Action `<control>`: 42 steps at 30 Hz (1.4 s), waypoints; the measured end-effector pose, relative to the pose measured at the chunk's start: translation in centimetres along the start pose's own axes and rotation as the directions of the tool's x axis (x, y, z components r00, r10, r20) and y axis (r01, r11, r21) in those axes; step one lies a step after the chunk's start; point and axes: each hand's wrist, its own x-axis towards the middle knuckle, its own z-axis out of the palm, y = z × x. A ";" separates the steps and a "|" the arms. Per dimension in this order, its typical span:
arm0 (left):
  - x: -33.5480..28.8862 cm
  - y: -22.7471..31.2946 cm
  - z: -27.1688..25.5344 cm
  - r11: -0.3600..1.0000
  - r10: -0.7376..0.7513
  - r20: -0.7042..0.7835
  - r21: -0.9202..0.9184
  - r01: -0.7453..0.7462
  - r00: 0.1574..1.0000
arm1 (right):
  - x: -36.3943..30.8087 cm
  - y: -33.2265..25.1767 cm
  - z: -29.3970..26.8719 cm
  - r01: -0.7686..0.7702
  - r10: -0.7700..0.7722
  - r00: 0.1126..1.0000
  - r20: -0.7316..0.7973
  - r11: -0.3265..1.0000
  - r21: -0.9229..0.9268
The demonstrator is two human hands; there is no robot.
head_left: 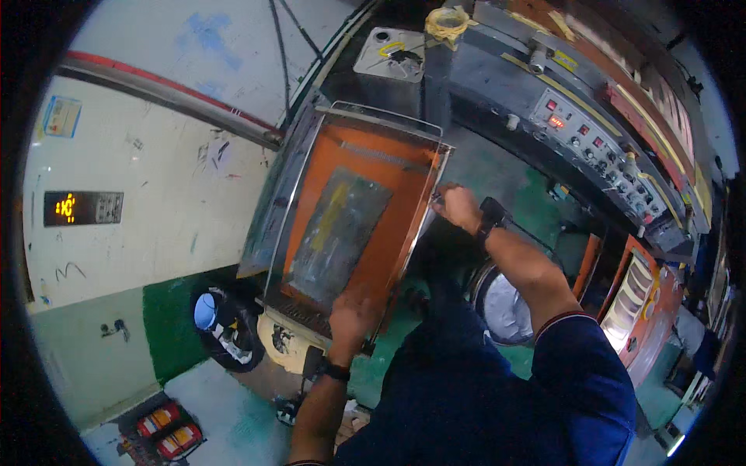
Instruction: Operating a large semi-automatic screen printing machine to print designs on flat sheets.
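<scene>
A large framed screen (342, 210) with an orange mesh and a grey rectangular patch in its middle stands tilted in front of me, in a metal frame. My left hand (351, 314) grips the frame's near lower edge. My right hand (458, 208), with a dark wristband, holds the frame's right edge about halfway up. Both forearms come up from the lower edge, and I wear a dark blue shirt.
A machine with a control panel (598, 151) of lit red displays and knobs runs along the right. A roll of yellow tape (446, 23) sits on top behind the screen. A white wall with a lit orange display (81, 207) is at left. A dark tyre-like ring (225, 326) lies below.
</scene>
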 end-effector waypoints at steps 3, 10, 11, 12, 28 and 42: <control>-5.9 -6.9 0.8 0.976 -0.194 0.035 0.112 0.189 0.980 | 0.2 -1.4 -1.3 -0.004 0.004 1.000 0.003 1.000 -0.029; -18.6 -16.5 6.2 0.615 -0.785 -0.151 -0.078 0.785 0.600 | 1.4 -1.6 1.3 -0.225 0.230 0.969 -0.087 0.973 0.057; -19.7 -17.7 7.5 0.494 -0.868 -0.110 -0.282 0.823 0.484 | 1.8 -1.6 2.0 -0.350 0.356 0.934 -0.035 0.929 0.119; -20.1 -18.6 8.0 0.219 -0.949 0.117 -0.421 0.880 0.292 | 2.4 -1.4 2.7 -0.477 0.460 0.877 0.140 0.797 0.371; -15.1 -17.4 7.8 -0.026 -0.813 0.524 -0.471 0.882 0.256 | 2.7 3.2 6.9 -0.609 0.601 0.705 0.377 0.242 0.755; -14.0 -15.2 5.1 0.023 -0.855 0.454 -0.448 0.894 0.249 | 2.2 -1.4 0.7 -0.008 -0.009 0.995 -0.101 0.985 -0.172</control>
